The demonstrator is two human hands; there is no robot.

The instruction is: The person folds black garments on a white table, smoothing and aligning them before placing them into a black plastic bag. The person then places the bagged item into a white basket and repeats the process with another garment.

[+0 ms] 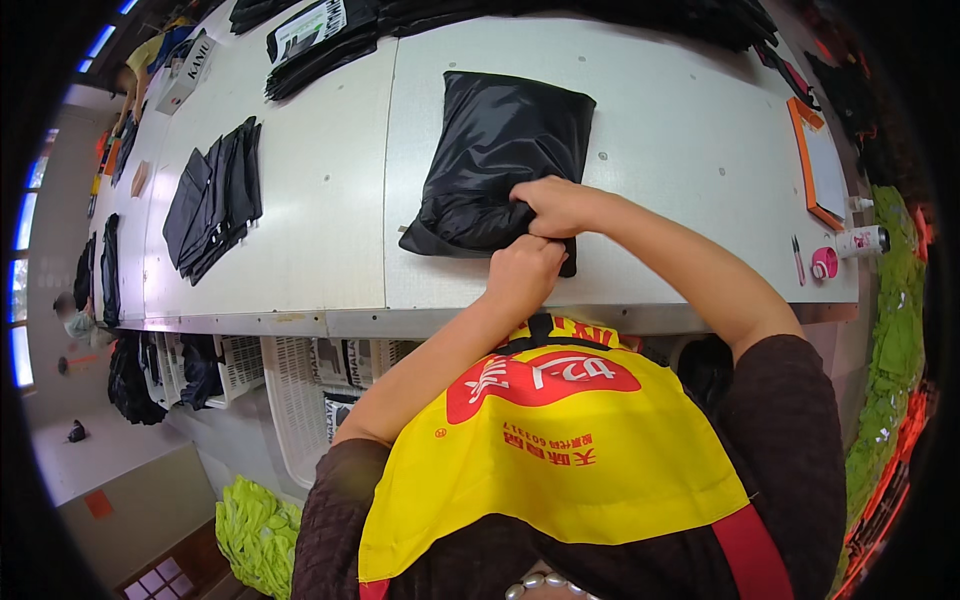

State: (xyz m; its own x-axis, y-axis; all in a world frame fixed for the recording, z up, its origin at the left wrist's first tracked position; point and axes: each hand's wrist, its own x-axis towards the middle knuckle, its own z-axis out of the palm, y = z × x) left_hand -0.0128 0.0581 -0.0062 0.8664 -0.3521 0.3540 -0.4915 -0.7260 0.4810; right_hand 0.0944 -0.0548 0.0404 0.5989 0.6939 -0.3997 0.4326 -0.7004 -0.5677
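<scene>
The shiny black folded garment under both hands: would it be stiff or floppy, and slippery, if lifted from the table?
Probably floppy: the black folded garment shows soft creases and puckers where the right hand and left hand pinch its near edge. Its glossy sheen suggests a slippery surface. It looks light, likely to unfold if lifted by one corner.

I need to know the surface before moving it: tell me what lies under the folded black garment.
The folded black garment lies on the white table, bare around it. Both hands, left hand and right hand, pinch its near edge. Anything directly beneath the fabric is covered.
</scene>
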